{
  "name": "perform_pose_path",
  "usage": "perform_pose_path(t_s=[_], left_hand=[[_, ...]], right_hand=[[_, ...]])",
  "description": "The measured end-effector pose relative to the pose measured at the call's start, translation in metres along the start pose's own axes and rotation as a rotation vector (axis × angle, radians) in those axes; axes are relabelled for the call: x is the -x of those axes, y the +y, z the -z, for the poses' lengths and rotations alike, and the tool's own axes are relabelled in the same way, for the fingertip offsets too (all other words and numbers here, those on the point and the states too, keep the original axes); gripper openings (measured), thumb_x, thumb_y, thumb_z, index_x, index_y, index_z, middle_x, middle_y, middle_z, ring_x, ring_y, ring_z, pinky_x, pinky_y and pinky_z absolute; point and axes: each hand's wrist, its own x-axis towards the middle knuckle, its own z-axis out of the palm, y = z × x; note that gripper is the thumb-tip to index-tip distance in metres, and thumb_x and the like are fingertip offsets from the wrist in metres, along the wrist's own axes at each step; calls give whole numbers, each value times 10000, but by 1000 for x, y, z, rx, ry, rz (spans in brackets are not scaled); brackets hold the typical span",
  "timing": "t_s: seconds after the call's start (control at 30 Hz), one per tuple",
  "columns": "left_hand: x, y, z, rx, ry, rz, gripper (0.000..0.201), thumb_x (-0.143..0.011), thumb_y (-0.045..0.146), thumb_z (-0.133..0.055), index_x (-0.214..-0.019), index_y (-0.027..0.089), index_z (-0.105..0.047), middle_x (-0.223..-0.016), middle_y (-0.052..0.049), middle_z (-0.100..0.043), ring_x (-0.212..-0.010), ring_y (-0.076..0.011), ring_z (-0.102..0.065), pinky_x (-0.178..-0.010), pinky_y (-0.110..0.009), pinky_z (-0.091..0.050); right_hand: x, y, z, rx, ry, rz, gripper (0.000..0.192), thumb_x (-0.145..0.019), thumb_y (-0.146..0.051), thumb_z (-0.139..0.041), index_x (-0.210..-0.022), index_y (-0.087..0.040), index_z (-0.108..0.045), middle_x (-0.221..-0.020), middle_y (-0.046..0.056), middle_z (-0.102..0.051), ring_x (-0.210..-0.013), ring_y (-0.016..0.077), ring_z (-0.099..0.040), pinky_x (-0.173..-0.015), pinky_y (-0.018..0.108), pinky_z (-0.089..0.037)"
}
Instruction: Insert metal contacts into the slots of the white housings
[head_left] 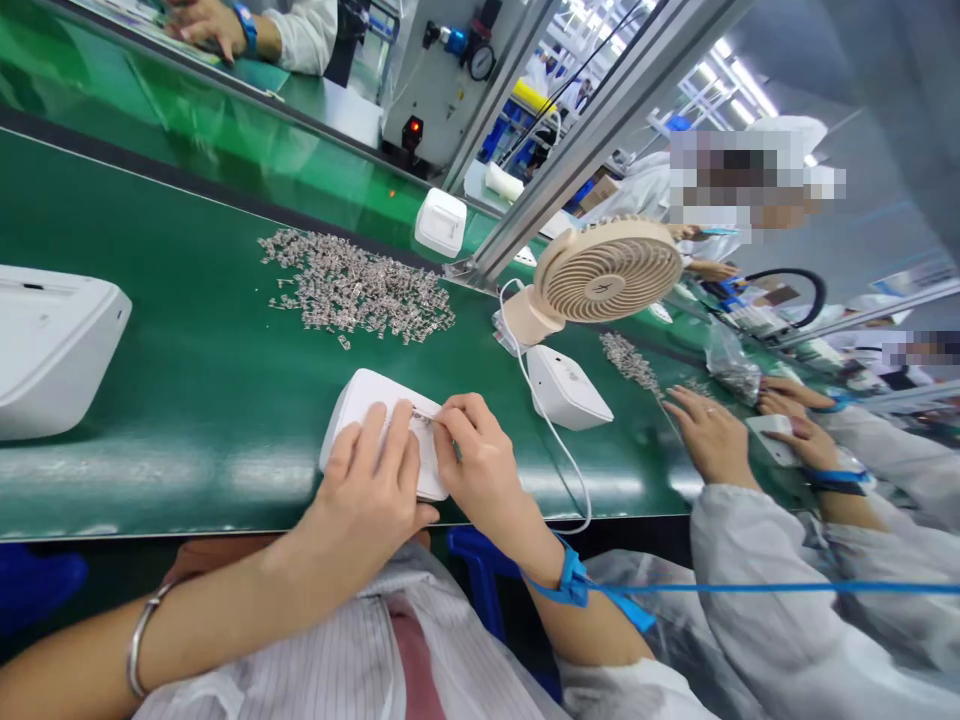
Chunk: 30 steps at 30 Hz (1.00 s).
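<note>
Near the table's (210, 385) front edge, we see the left hand (371, 490) spread over a white housing (360, 390), the right hand (476, 460) pinching a small part, mostly hidden; metal clips (367, 290) lie behind; rightward, a fan's (607, 275) cable (553, 430) reaches the edge.

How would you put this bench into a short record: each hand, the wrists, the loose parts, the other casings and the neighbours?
Left hand: fingers laid over a white casing
Right hand: fingertips at the casing's recess; any piece they pinch is hard to make out
Wrists: metal bracelet on the left, blue strap on the right
Loose parts: heap of small metal pieces on the green surface
Other casings: one at picture left, one near the beige fan
Neighbours: a co-worker's hand at picture right
</note>
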Motion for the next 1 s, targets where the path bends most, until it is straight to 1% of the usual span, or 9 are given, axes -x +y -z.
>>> perform_pose_path(t_s=[0.1, 0.23, 0.33, 0.47, 0.57, 0.73, 0.87, 0.93, 1.0], left_hand=[[3, 13, -3, -15, -12, 61, 641, -787, 539, -577, -1236, 85, -524, -1349, -188, -448, -1202, -372, -431, -930, -438, -289], [-2, 19, -5, 30, -94, 112, 744, -733, 587, -618, -1312, 147, -459, -1365, -177, -431, -1209, -391, -427, -888, -449, -325], [-3, 20, -5, 49, -111, 135, 757, -726, 577, -633, -1325, 155, -442, -1378, -180, -412, -1217, -391, -422, -885, -446, -329], [-3, 21, -5, 4, -93, 114, 706, -769, 558, -595, -1302, 114, -462, -1360, -202, -426, -1197, -389, -442, -863, -443, -337], [-2, 21, -5, -4, -89, 127, 627, -815, 515, -552, -1313, 146, -458, -1361, -182, -435, -1200, -385, -441, -855, -450, -340], [-2, 22, -7, 12, -50, 162, 555, -840, 468, -517, -1326, 209, -450, -1349, -139, -465, -1184, -369, -462, -840, -452, -346], [-2, 23, -8, 0, -20, 157, 510, -870, 417, -475, -1308, 156, -465, -1339, -162, -467, -1172, -367, -475, -835, -450, -341], [-2, 24, -7, -6, -22, 141, 524, -868, 428, -482, -1287, 114, -480, -1333, -188, -462, -1159, -379, -484, -833, -449, -340], [-2, 25, -7, -34, -38, 142, 549, -860, 448, -493, -1285, 101, -478, -1345, -199, -443, -1166, -384, -477, -836, -449, -345]], right_hand=[[2, -1, -3, -36, 29, -42, 209, -840, -79, -397, -713, -171, -537, -795, 78, -520, -732, 170, -522, -646, 302, -472], [1, 0, -3, -161, 50, -138, 194, -842, -110, -427, -706, -178, -547, -805, 59, -527, -721, 148, -529, -657, 300, -480], [5, 1, -4, -286, 108, -155, 171, -853, -119, -449, -756, -178, -576, -841, 59, -542, -761, 142, -552, -675, 290, -493], [16, 2, -6, -386, 178, -166, 185, -864, -97, -444, -891, -180, -607, -963, 84, -573, -906, 153, -585, -756, 300, -502], [22, 3, -6, -391, 161, -158, 219, -870, -101, -433, -951, -193, -615, -1027, 95, -573, -945, 165, -594, -776, 321, -511], [25, 5, -7, -393, 128, -115, 249, -867, -104, -429, -994, -189, -626, -1098, 121, -532, -879, 164, -609, -779, 352, -522], [22, 5, -4, -304, 76, -51, 229, -857, -130, -450, -987, -175, -633, -1106, 139, -520, -909, 195, -590, -787, 391, -519], [18, 7, 0, -279, 5, 5, 214, -863, -142, -448, -960, -176, -635, -1084, 133, -530, -899, 188, -590, -783, 377, -517], [12, 13, 5, -291, -5, 27, 198, -869, -153, -448, -939, -183, -630, -1056, 120, -548, -887, 175, -598, -760, 341, -515]])
